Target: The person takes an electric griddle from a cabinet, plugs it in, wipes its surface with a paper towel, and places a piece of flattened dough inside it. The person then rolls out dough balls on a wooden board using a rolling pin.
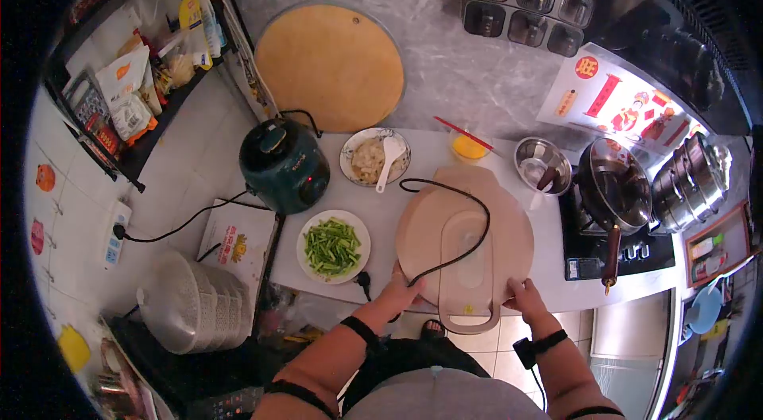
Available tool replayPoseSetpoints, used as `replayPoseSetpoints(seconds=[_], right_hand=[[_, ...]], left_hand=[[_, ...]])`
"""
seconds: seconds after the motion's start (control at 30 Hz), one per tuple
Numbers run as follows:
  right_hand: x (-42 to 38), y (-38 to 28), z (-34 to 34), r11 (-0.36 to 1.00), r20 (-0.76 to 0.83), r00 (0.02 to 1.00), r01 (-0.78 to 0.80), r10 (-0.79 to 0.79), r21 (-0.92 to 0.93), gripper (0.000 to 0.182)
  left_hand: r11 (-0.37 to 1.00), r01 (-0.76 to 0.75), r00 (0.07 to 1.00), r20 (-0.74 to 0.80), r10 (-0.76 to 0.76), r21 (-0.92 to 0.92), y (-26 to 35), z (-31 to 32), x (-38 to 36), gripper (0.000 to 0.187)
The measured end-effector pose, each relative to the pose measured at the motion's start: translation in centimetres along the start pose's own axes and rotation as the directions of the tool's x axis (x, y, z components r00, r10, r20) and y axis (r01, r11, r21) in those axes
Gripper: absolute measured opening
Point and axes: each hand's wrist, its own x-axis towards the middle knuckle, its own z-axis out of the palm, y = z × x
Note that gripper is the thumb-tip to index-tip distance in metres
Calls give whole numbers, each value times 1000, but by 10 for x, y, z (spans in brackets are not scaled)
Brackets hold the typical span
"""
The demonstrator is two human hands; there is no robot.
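Observation:
A round beige-pink electric appliance with a long front handle, like an electric baking pan [413,237], lies lid-down on the counter in front of me. Its black power cord [487,221] loops over the lid, and the plug [363,281] rests near the counter's front edge. My left hand [401,291] is closed on the pan's lower left rim, beside the cord. At the lower right rim, my right hand [526,298] grips the pan with bent fingers. Some fingertips are hidden beneath the rim. Left of the pan sits a white plate [303,259] of chopped green vegetables [332,247].
Behind are a bowl [346,151] with a white spoon [390,162], a cup of yellow liquid [470,148] under red chopsticks [465,135], and a metal bowl [520,162]. A green cooker [278,166] stands left; a pan [612,189] sits on the stove [580,249] right.

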Motion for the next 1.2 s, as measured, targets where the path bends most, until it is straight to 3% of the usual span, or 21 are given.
replayPoseSetpoints(seconds=[0.17,0.27,0.3,0.33,0.37,0.4,0.43,0.5,0.57,0.6,0.63,0.73,0.83,0.9,0.93,1.0,1.03,1.1,1.13,1.17,1.2], right_hand=[[4,1,-2,999,3,1000,-26,26,38,57],[5,0,-7,980,82,992,108,-96,-168,59],[-5,-17,-5,992,32,999,23,-19,-121,61],[-9,-26,-3,995,-13,998,-61,60,-74,63],[6,-10,-15,820,-141,921,244,-363,-517,65],[19,4,-23,380,-47,672,358,-739,-853,67],[-1,-22,-9,156,52,495,370,-868,-916,71],[-47,-77,31,168,184,510,567,-840,-806,68],[-90,-115,69,192,308,495,727,-813,-660,64],[-108,-127,87,116,538,460,825,-706,-553,58],[-119,-133,102,64,735,379,906,-562,-418,52],[-121,-132,137,-56,893,315,935,-321,-350,41],[-118,-134,154,-166,925,325,919,-194,-358,25],[-118,-147,159,-142,922,292,932,-253,-334,20],[-119,-155,161,-112,911,267,943,-314,-314,16],[-121,-172,161,-140,903,226,945,-365,-294,15],[-124,-181,162,-163,883,198,943,-426,-290,14],[-143,-205,165,-164,869,201,939,-452,-303,14],[-150,-213,166,-157,847,218,931,-484,-329,15],[-152,-215,168,-162,852,207,934,-481,-319,15],[-153,-218,169,-180,857,158,944,-491,-277,15]], left_hand=[[990,97,995,24,-95,-101,-3,-2,6,79],[998,17,1000,-14,-18,-54,21,1,-9,67],[998,21,999,-32,-23,-60,28,-1,-10,67],[933,145,989,-45,-138,330,37,-4,-11,57],[840,210,977,-83,-195,500,42,-4,-19,53],[712,267,961,-121,-250,649,48,-5,-29,51],[659,175,978,-52,-202,732,62,-3,-47,47],[578,-51,997,78,-22,814,42,-1,-56,37],[561,-115,992,128,16,820,69,-9,-81,32],[538,-191,980,191,56,821,84,-13,-94,27],[538,-180,983,176,59,823,93,-18,-103,27],[593,-126,990,59,131,795,118,-33,-124,21],[594,-90,988,-2,153,800,131,-49,-143,27],[622,-244,863,-126,489,744,121,-58,-157,18],[626,-234,860,-141,490,744,124,-61,-168,18],[526,-296,643,-241,727,798,133,-65,-198,19],[531,-283,638,-256,726,799,129,-72,-212,19],[774,-220,840,-288,460,594,118,-88,-241,24],[774,-214,835,-299,461,596,111,-94,-250,24],[946,-203,963,-124,240,252,102,-100,-256,33],[992,-66,987,136,80,-105,94,-104,-260,43]])
